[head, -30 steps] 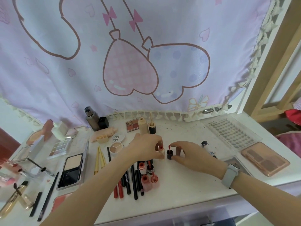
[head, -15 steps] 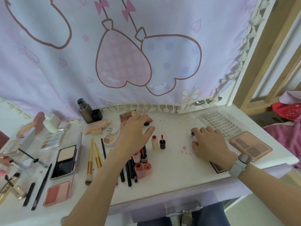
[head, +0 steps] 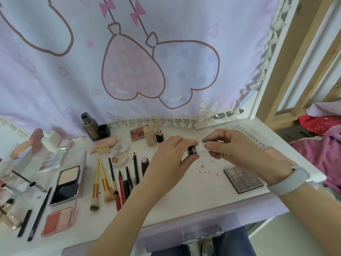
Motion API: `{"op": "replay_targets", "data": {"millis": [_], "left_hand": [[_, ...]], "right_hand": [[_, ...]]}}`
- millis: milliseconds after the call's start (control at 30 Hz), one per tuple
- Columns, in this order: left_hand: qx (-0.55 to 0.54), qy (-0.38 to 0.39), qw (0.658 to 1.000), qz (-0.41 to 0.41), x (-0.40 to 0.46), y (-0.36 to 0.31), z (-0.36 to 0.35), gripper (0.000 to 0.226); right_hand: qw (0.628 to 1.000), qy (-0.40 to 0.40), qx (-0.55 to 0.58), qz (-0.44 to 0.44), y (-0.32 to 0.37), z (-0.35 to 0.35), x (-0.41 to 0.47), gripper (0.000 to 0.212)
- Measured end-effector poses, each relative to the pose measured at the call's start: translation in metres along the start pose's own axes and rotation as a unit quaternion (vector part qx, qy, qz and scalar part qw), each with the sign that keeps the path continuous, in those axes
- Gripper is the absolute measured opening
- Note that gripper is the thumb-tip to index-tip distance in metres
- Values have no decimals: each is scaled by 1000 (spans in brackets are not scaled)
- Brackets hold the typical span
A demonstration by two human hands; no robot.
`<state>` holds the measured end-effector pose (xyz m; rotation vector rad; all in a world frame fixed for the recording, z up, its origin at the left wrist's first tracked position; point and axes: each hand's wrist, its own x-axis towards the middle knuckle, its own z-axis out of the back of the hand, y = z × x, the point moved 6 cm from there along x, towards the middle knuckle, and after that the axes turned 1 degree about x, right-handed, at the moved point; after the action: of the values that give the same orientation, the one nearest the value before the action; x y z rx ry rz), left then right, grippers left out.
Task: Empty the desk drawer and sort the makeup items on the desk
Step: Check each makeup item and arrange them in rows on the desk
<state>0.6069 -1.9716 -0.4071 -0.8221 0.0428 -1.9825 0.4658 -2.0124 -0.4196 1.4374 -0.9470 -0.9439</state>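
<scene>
Both hands meet above the middle of the white desk [head: 193, 196]. My left hand [head: 175, 154] pinches the black cap end of a small tube [head: 192, 150], and my right hand [head: 232, 150] holds its clear end. Left of the hands lie pencils and liners [head: 127, 180] in a row, gold-handled brushes [head: 103, 183], a powder compact [head: 67, 183] and a blush palette [head: 59, 220]. A dark eyeshadow palette [head: 242, 179] lies under my right wrist. The small lip bottles are hidden behind my left arm.
A beige bottle [head: 150, 134] and a small dark bottle [head: 159, 135] stand at the back by the curtain. A clear lash tray [head: 249, 135] lies at the back right. The drawer front [head: 199, 235] shows below the desk edge. Pink smears mark the desk centre.
My right hand picked the small tube up from the right side of the desk. My left hand came back from the rear bottles and took the tube's black end.
</scene>
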Motion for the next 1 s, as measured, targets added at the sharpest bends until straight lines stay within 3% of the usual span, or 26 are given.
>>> {"op": "replay_targets", "data": {"millis": [67,167,233,400,467,500,567,600,633,733,800,867,1000], "left_hand": [[12,-48,999,-7,0,-2,-2,33],[84,-87,993,-15,-2,-7,-7,22],[99,-90,991,-6,-3,-11,-12,22],[19,-98,994,51,-9,-19,-21,33],[-9,-98,991,93,-10,-17,-21,41],[-16,-91,990,109,-10,-15,-21,45],[-7,-74,989,126,-11,-13,-22,50],[5,-65,990,125,-12,-12,-22,50],[19,-59,991,120,-13,-12,-22,48],[62,-55,992,97,-17,-11,-23,36],[63,-55,991,101,-20,-7,-23,33],[58,-55,991,106,-20,-3,-19,35],[72,-30,992,101,-20,-2,-16,37]], "right_hand": [[999,-25,-17,14,2,1,-4,6],[995,-49,-87,13,0,3,-9,29],[995,-55,-85,13,-3,4,-11,32],[983,-66,-133,107,-6,11,-19,21],[977,-37,-160,136,-5,12,-21,11],[979,-12,-147,138,-5,12,-22,17],[985,34,-126,117,-6,13,-21,32],[985,40,-133,99,-8,13,-20,29],[985,40,-149,78,-10,13,-20,20],[975,-6,-216,60,-19,13,-17,25],[979,-12,-189,79,-22,13,-17,20],[989,22,-127,71,-22,9,-18,37],[978,21,-201,44,-24,5,-15,20]]}}
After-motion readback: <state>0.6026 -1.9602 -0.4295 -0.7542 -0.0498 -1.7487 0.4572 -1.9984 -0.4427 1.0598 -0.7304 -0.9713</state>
